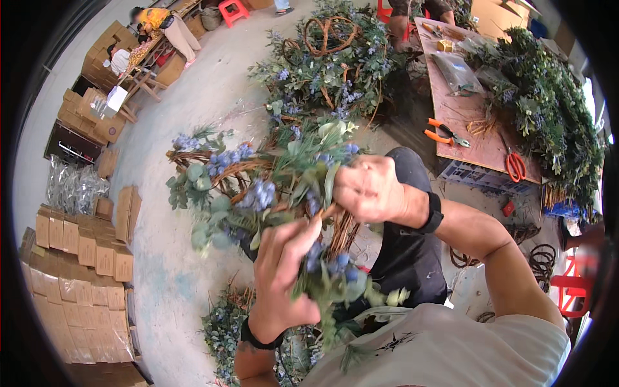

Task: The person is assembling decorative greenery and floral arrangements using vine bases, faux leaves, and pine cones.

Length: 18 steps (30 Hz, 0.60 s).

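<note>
A twig wreath with green leaves and blue berries rests across my lap. My left hand is closed on its near side, fingers wrapped over the twigs and stems. Opposite it, my right hand is bent into a fist at the wreath's right side, gripping leafy stems. The two hands nearly meet at a thin brown twig between the fingertips. My right hand is slightly blurred, and what lies inside its fingers is partly hidden.
More finished-looking wreaths lie piled ahead on the floor. To the right, a low table bears orange-handled pliers, scissors, a plastic bag and greenery. Stacked cardboard boxes stand at left. Other people work farther off.
</note>
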Each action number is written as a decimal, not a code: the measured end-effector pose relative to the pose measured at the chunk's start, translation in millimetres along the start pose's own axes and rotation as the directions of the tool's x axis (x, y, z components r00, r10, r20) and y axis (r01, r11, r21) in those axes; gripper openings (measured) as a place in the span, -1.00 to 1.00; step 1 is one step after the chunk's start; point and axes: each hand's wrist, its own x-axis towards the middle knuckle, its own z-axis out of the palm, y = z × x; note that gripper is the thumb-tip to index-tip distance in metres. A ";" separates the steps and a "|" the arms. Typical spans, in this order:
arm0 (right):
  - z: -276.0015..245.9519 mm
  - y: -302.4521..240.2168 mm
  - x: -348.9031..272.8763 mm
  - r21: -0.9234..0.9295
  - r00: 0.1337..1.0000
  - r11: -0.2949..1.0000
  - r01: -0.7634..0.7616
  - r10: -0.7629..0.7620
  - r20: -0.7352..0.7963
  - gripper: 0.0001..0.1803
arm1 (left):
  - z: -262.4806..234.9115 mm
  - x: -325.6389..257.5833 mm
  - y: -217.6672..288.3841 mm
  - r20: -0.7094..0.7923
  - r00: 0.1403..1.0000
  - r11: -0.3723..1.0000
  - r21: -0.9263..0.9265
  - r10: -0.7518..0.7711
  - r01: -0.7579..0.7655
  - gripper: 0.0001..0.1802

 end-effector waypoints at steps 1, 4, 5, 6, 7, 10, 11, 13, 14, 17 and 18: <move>9.6 8.9 0.9 -0.011 0.998 1.000 -0.011 0.011 -0.066 -0.73 | -4.9 8.1 -0.6 0.042 0.998 0.999 0.038 -0.038 0.036 -0.17; 35.3 34.5 1.6 0.129 0.979 0.982 -0.135 0.153 -0.138 -0.67 | -9.0 20.7 -13.5 -0.120 0.993 0.989 0.140 -0.020 0.037 -0.17; 47.9 42.8 1.7 0.169 0.957 0.971 -0.172 0.205 -0.204 -0.66 | -10.7 19.6 -13.7 -0.229 0.973 0.983 0.167 -0.031 0.070 -0.26; 54.0 48.7 6.1 -0.025 0.959 0.967 -0.254 0.248 -0.140 -0.62 | -15.1 12.9 -18.2 -0.309 0.951 0.986 0.149 -0.032 0.082 -0.30; 84.7 79.8 -21.6 0.229 0.839 0.825 -0.516 0.541 -0.062 -0.56 | -18.4 6.8 -18.3 -0.385 0.922 0.989 0.125 -0.025 0.079 -0.34; 80.8 111.6 22.3 -0.116 0.824 0.833 -0.542 0.499 -0.267 -0.61 | -19.3 -31.8 -31.3 -0.490 0.868 0.977 0.138 -0.075 0.162 -0.42; 94.8 130.2 33.8 -0.109 0.777 0.801 -0.588 0.523 -0.350 -0.63 | -23.1 -45.4 -34.4 -0.458 0.881 0.973 0.126 -0.116 0.194 -0.45; 100.2 176.7 64.7 -0.203 0.770 0.771 -0.604 0.498 -0.400 -0.61 | -37.2 -50.7 -33.9 -0.368 0.914 0.982 0.012 -0.170 0.188 -0.58; 103.7 195.4 82.7 -0.220 0.757 0.760 -0.612 0.481 -0.443 -0.62 | -44.7 -40.3 -28.0 -0.387 0.916 0.991 0.029 -0.109 0.130 -0.63; 111.5 248.1 129.6 -0.274 0.786 0.769 -0.578 0.434 -0.440 -0.70 | -68.6 -8.8 -15.5 -0.453 0.885 0.990 0.129 0.111 -0.058 -0.45; 113.1 265.7 134.9 -0.251 0.774 0.744 -0.620 0.525 -0.354 -0.72 | -68.1 8.3 -13.2 -0.555 0.819 0.989 0.066 0.148 -0.135 -0.37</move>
